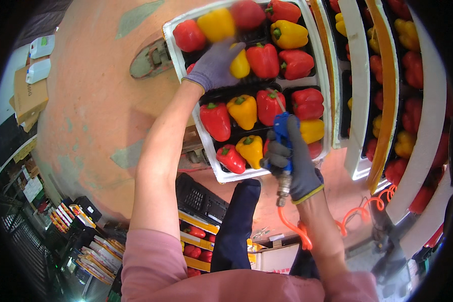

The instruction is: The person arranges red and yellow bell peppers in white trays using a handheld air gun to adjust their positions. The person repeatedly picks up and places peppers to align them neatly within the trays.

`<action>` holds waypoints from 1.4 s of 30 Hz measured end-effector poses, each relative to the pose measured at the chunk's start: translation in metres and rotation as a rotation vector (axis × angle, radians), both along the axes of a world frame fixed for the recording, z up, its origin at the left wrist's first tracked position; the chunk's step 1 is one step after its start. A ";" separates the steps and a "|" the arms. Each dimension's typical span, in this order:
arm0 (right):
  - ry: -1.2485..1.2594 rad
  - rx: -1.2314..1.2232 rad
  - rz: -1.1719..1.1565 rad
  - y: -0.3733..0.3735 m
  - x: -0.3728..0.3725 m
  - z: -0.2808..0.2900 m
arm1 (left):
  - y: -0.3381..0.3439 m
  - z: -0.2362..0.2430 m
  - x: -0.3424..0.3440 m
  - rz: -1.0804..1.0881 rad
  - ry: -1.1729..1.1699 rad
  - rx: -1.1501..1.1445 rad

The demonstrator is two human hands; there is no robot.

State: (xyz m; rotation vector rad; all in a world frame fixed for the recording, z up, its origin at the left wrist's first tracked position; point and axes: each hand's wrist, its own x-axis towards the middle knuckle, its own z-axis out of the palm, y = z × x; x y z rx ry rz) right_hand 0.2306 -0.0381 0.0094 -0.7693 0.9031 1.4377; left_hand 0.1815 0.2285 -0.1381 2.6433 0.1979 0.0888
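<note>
My left hand (214, 68), in a purple-grey glove, reaches over a white foam crate (225, 176) of red and yellow bell peppers. Its fingers curl around a yellow bell pepper (240, 64), whose left part they hide. Just beyond the fingers, another yellow pepper (216, 24) and a red one (247, 14) look blurred. A dark grey glove covers my right hand (299, 161), closed round a blue air blow gun (282, 128). The gun's thin nozzle points at a red pepper (270, 105) in the near half. From its metal fitting hangs an orange coiled hose (297, 231).
More pepper crates (356, 85) stand stacked at the right, with yellow-orange edges. Beneath the crate a pallet truck (153, 58) shows on the worn orange floor (95, 95). A black crate (201, 201) lies near my legs. White jugs (41, 46) and a cardboard box (30, 93) are far left.
</note>
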 end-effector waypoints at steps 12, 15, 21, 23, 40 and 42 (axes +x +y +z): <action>-0.370 0.014 0.019 0.054 0.056 0.004 | -0.029 0.037 -0.014 -0.049 0.235 0.031; -0.330 0.020 0.039 0.072 0.076 -0.006 | -0.030 0.036 -0.014 -0.026 0.213 0.014; -0.181 0.121 0.251 0.110 0.062 -0.002 | -0.038 0.025 -0.029 0.026 0.031 0.088; -0.158 0.226 0.396 0.120 0.045 0.005 | -0.043 0.024 -0.045 0.109 -0.057 -0.097; -0.871 -0.152 0.750 0.148 0.132 0.041 | 0.010 0.035 -0.010 0.498 -0.084 0.080; -0.866 -0.165 0.685 0.142 0.143 0.041 | 0.019 0.030 0.016 0.469 -0.034 0.068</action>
